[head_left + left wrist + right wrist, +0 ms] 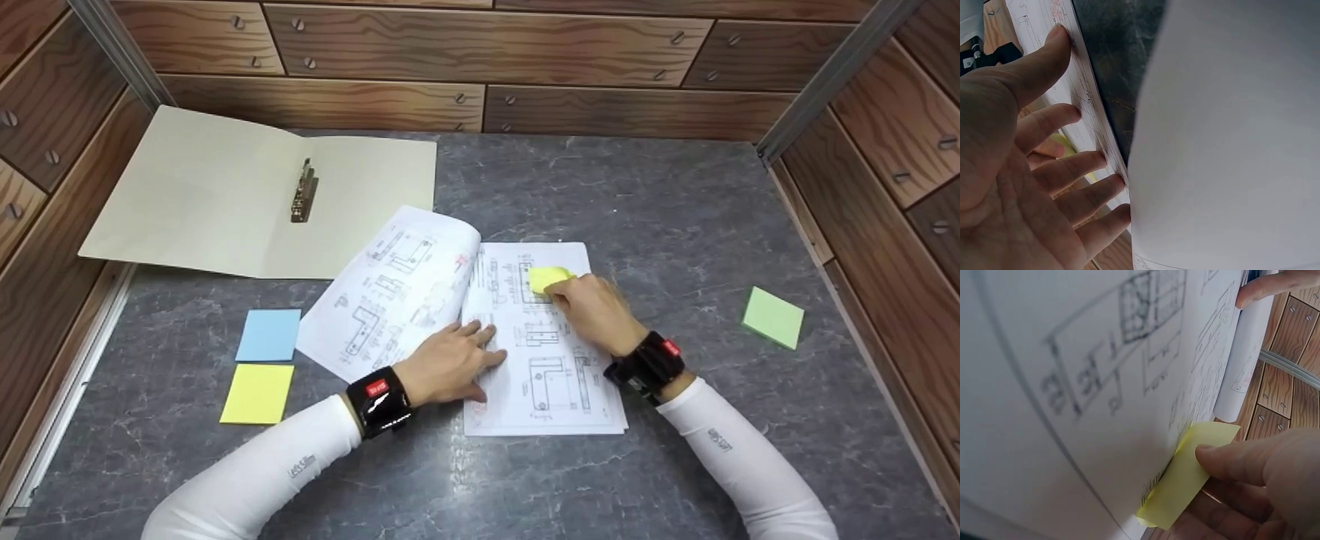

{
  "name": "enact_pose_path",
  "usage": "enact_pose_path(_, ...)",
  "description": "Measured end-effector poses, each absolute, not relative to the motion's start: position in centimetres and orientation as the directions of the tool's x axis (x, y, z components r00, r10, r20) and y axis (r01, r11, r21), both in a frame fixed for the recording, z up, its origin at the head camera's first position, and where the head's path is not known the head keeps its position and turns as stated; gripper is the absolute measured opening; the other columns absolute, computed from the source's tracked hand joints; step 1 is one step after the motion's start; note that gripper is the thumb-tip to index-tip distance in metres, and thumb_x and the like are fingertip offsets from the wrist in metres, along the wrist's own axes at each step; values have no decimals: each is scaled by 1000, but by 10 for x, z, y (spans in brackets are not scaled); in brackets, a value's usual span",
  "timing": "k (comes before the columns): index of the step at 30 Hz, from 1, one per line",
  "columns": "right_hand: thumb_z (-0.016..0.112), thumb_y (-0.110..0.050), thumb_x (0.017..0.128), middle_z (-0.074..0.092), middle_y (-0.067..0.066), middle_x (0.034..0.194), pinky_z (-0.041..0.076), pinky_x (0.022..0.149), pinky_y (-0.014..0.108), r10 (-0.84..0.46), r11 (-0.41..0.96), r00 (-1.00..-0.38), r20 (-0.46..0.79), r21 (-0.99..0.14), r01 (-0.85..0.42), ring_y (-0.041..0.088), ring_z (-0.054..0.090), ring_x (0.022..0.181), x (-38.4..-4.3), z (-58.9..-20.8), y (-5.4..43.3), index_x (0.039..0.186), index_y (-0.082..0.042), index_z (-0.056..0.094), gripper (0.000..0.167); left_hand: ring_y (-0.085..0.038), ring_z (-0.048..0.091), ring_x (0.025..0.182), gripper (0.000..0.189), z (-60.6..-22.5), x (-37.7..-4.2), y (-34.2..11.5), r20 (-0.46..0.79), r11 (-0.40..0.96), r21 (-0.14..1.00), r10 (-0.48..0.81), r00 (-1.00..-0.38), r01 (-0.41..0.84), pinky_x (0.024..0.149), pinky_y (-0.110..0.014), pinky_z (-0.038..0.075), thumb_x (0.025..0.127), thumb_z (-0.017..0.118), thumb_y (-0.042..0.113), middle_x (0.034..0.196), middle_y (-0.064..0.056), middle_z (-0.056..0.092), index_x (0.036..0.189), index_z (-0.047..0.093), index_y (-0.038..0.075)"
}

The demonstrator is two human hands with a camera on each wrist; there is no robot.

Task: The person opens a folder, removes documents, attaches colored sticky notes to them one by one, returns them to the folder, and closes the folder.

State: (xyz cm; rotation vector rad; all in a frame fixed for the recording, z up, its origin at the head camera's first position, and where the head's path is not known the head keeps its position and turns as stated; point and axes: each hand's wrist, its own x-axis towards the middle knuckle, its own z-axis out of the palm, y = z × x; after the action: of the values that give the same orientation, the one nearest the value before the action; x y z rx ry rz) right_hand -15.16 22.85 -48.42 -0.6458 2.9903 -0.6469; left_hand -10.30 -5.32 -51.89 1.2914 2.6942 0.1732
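Observation:
A stack of printed technical drawings [499,409] lies open like a booklet, its left pages [405,262] folded over. My left hand [448,364] rests on the pages near the fold, fingers spread and fairly straight; the left wrist view shows its palm and fingertips touching the paper. Between the thumb and fingers of my right hand [596,311] is a yellow sticky note [549,278], pinched at its right end. In the right wrist view the note [1188,481] has one long edge against the drawing, while the rest stands up off the page.
An open cream folder [210,195] with a metal clip [304,193] lies at the back left. Blue [268,335] and yellow [257,394] sticky-note pads are left of the pages. A green pad [773,318] lies at the right. Wood-patterned walls [480,45] border the table.

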Motion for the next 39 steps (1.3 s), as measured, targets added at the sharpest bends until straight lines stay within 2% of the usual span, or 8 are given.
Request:
enact_pose_path(5,79,-8,110,88,18,104,68,75,52,-434,815,-895,102,-380,-438,26,73,77,-151,-486,228,116,-3,91,14,-50,63,160,74,-516,-102,-54,-93,627,195,777,-622,754,134,-64,55,95,97,45,173,-28,62,160,74,18)
enact_pose_path(12,81,-12,110,70,11,80,52,63,37,-481,802,-873,81,-362,-476,20,59,67,-154,-484,226,94,-3,80,19,-49,64,160,75,-521,-103,-54,-77,620,165,783,-617,767,134,-62,56,94,97,50,172,-25,63,159,74,21)
enact_pose_path(16,81,-8,109,88,24,115,65,74,46,-524,792,-851,41,-342,-505,39,85,94,-157,-483,225,98,-1,80,13,-48,64,160,75,-523,-104,-54,-78,621,149,783,-617,770,134,-61,56,94,96,51,173,-24,63,159,74,21)
enact_pose_path(19,83,-5,107,77,28,150,70,86,54,-547,786,-837,15,-334,-520,50,83,124,-159,-483,224,104,-1,82,5,-48,64,160,74,-524,-104,-53,-82,624,148,781,-619,768,134,-60,56,95,96,52,173,-24,64,159,74,21)
enact_pose_path(23,82,-6,108,74,28,157,70,93,58,-552,786,-834,-12,-339,-516,50,80,132,-163,-482,222,106,-1,80,6,-48,64,159,74,-524,-103,-54,-82,624,159,781,-619,765,134,-61,56,95,96,51,173,-25,63,159,74,21)
enact_pose_path(30,81,-12,110,67,26,166,57,128,66,-545,797,-837,-55,-343,-496,49,70,150,-169,-480,217,142,2,81,35,-48,65,159,74,-523,-103,-54,-75,623,153,782,-619,768,133,-61,57,95,96,51,172,-25,64,159,75,21)
enact_pose_path(35,82,-14,109,67,25,167,61,124,67,-552,798,-832,-51,-324,-509,51,71,148,-173,-481,214,132,1,82,27,-49,65,159,74,-522,-102,-54,-72,622,152,782,-619,768,133,-62,57,95,96,51,172,-25,63,158,75,21)
enact_pose_path(39,83,-14,109,66,24,168,61,124,67,-550,796,-834,-44,-330,-507,51,70,150,-174,-483,215,143,1,79,38,-49,66,157,73,-522,-102,-53,-62,617,141,786,-615,774,132,-61,58,94,97,51,171,-25,65,157,76,20)
